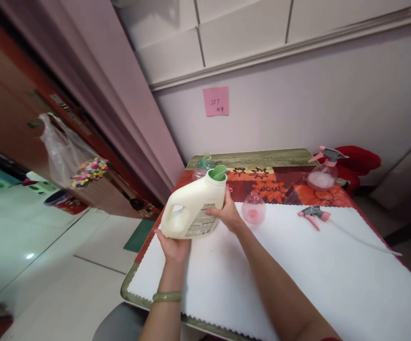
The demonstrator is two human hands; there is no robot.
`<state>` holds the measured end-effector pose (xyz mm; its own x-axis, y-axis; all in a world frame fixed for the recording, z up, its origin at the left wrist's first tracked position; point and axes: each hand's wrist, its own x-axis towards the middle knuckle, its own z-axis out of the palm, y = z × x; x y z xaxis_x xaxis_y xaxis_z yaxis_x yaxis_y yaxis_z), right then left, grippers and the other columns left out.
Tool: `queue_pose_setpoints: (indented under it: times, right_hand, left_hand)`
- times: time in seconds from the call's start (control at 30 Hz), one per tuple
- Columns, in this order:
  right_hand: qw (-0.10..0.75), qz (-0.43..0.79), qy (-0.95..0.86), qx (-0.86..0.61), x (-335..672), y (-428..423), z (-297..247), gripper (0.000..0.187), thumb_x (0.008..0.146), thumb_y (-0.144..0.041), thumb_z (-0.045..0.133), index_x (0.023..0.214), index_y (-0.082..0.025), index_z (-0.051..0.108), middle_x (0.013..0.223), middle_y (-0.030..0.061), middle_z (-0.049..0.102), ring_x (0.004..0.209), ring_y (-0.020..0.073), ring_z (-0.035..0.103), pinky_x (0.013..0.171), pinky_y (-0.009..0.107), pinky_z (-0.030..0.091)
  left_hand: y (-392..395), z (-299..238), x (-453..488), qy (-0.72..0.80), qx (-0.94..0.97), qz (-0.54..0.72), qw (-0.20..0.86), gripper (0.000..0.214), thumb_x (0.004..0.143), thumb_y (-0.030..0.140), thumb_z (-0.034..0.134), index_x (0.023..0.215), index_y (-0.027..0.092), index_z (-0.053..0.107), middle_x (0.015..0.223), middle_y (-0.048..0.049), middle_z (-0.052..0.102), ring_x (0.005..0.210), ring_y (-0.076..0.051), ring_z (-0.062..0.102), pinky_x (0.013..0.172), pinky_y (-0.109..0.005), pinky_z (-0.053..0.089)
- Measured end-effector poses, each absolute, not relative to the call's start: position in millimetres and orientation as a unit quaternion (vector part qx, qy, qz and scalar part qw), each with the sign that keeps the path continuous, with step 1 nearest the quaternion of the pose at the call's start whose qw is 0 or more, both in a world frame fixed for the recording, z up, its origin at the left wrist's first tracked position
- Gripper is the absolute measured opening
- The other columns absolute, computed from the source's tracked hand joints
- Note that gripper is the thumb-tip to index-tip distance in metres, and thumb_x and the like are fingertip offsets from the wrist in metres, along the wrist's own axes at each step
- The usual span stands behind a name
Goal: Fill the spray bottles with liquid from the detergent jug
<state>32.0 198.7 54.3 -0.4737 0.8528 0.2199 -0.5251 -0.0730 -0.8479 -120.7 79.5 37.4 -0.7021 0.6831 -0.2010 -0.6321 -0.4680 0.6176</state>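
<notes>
A white detergent jug (191,208) with a green spout is tilted over the table, its mouth toward the far edge. My left hand (173,247) cups its base from below, fingers closed on it. My right hand (227,214) grips its side near the label. Just right of the jug stands a small clear pink bottle (254,207) with no top. A greenish clear bottle (204,166) sits behind the spout. A pink and grey spray trigger with a long tube (313,215) lies loose on the white cloth (298,274).
A pink spray bottle (323,171) with its trigger on stands at the far right, by something red (360,161). The table has a patterned red cover (272,187) at the back. A wall with a pink note (216,101) is behind; a plastic bag (71,161) hangs at the left.
</notes>
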Motion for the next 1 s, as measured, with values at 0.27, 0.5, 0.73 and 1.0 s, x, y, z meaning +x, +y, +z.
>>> queue_pose_setpoints:
  times: [0.27, 0.5, 0.73, 1.0]
  right_hand:
    - [0.502, 0.681, -0.517, -0.132, 35, 192, 77, 0.083, 0.071, -0.043, 0.088, 0.141, -0.025, 0.045, 0.128, 0.0081, 0.07, 0.115, 0.0262, 0.067, 0.101, 0.043, 0.055]
    - [0.528, 0.638, -0.519, -0.211, 41, 182, 99, 0.057, 0.078, -0.061, 0.077, 0.113, -0.017, 0.071, 0.113, 0.0129, 0.077, 0.108, 0.0326, 0.07, 0.097, 0.047, 0.056]
    - [0.58, 0.748, -0.282, -0.155, 26, 155, 115, 0.068, 0.065, -0.056, 0.088, 0.117, -0.018, 0.067, 0.108, 0.0098, 0.078, 0.1, 0.0313, 0.074, 0.095, 0.049, 0.06]
    - [0.621, 0.73, -0.246, -0.143, 37, 150, 131, 0.06, 0.067, -0.056, 0.083, 0.112, -0.02, 0.066, 0.103, 0.0097, 0.078, 0.115, 0.0351, 0.07, 0.096, 0.053, 0.061]
  left_hand:
    - [79, 66, -109, 0.416, 0.173, 0.832, 0.324, 0.091, 0.072, 0.093, 0.048, 0.128, 0.025, 0.07, 0.138, -0.0149, 0.066, 0.139, -0.043, 0.048, 0.108, -0.061, 0.044]
    - [53, 107, -114, 0.471, 0.169, 0.827, 0.255, 0.101, 0.073, 0.098, 0.034, 0.127, 0.021, 0.071, 0.139, -0.0158, 0.066, 0.137, -0.042, 0.052, 0.112, -0.056, 0.044]
    - [27, 121, -91, 0.487, 0.196, 0.814, 0.248, 0.099, 0.072, 0.096, 0.044, 0.127, 0.018, 0.071, 0.132, -0.0157, 0.07, 0.135, -0.042, 0.055, 0.107, -0.053, 0.05]
    - [1, 102, -89, 0.525, 0.241, 0.781, 0.236, 0.091, 0.048, 0.078, 0.086, 0.126, 0.032, 0.071, 0.134, -0.0054, 0.07, 0.139, -0.037, 0.051, 0.104, -0.044, 0.055]
